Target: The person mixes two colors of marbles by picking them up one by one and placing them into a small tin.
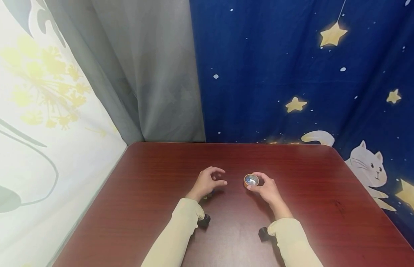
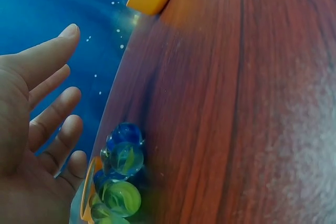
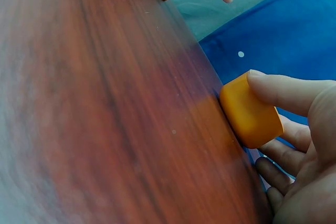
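My right hand (image 1: 268, 190) holds a small orange cup (image 3: 251, 113) between thumb and fingers, low over the table. In the head view the cup's shiny silver inside faces up. My left hand (image 1: 206, 182) hovers to the left of the cup, its fingers relaxed and apart with nothing between them. Several glass marbles (image 2: 122, 199), blue and clear with green swirls, cluster below that hand in the left wrist view. Beside them shows the thin rim of an orange piece (image 2: 88, 190). From the head, the left wrist mostly hides the marbles.
A reddish-brown wooden table (image 1: 153, 167) spans the space under both hands. Behind it hang a grey curtain (image 1: 167, 74) and a blue curtain (image 1: 253, 74) with stars and a cat. A white patterned cloth (image 1: 76, 148) borders the left side.
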Demonstrator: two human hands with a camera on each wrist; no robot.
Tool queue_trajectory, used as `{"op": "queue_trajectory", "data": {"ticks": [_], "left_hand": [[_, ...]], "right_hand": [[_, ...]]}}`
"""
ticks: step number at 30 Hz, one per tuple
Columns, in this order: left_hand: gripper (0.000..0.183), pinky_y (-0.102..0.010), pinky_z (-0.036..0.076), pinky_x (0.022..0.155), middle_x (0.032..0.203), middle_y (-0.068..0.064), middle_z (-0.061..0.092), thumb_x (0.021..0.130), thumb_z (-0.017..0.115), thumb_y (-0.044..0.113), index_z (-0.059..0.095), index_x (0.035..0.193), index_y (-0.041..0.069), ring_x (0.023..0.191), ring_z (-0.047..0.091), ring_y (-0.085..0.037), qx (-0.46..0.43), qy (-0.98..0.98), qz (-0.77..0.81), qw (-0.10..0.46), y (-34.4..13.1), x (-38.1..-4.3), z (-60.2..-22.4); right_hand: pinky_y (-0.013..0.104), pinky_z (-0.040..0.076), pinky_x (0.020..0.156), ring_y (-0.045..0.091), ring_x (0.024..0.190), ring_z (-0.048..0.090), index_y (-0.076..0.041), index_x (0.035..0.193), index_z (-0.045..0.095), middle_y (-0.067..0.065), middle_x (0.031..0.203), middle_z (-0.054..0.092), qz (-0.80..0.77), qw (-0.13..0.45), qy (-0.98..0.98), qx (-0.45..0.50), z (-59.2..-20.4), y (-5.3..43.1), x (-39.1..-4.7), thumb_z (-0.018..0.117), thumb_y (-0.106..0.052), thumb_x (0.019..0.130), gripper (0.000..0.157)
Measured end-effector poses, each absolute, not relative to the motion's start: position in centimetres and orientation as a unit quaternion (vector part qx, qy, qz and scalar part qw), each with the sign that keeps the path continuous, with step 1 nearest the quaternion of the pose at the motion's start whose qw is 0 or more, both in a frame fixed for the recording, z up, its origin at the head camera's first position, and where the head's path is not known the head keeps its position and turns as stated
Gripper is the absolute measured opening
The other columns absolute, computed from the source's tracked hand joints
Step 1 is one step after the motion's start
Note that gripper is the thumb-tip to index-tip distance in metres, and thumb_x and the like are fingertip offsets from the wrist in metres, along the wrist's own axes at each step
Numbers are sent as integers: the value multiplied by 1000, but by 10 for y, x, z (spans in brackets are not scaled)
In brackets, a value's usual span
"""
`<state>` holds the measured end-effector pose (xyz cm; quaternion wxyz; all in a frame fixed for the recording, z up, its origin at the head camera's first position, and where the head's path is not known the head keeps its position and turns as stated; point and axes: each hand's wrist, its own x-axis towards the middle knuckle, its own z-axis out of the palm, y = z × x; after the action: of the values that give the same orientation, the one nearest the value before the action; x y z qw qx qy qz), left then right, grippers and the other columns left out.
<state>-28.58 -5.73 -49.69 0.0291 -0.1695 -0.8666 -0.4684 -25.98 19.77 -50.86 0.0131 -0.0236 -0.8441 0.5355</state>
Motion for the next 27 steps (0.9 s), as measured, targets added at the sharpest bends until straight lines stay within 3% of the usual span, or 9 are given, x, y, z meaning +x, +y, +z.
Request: {"op": "queue_trajectory", "data": {"ticks": [14, 27], "left_hand": [[40, -32, 47, 71, 95, -3, 64, 75, 85, 22, 71, 111, 12, 81, 55, -20, -164, -866, -472, 28, -67, -285, -503], [39, -30, 47, 68, 93, -7, 64, 75, 85, 21, 71, 110, 9, 78, 56, -21, -181, -862, -470, 53, -76, -285, -506]], "right_hand": [[53, 32, 100, 34, 120, 45, -6, 128, 58, 18, 125, 57, 536, 9, -844, -25, -513, 199, -260, 83, -12, 74, 60], [53, 30, 101, 33, 119, 45, -6, 127, 58, 18, 122, 59, 525, 16, -850, -20, -515, 198, -262, 84, -13, 73, 61]]}}
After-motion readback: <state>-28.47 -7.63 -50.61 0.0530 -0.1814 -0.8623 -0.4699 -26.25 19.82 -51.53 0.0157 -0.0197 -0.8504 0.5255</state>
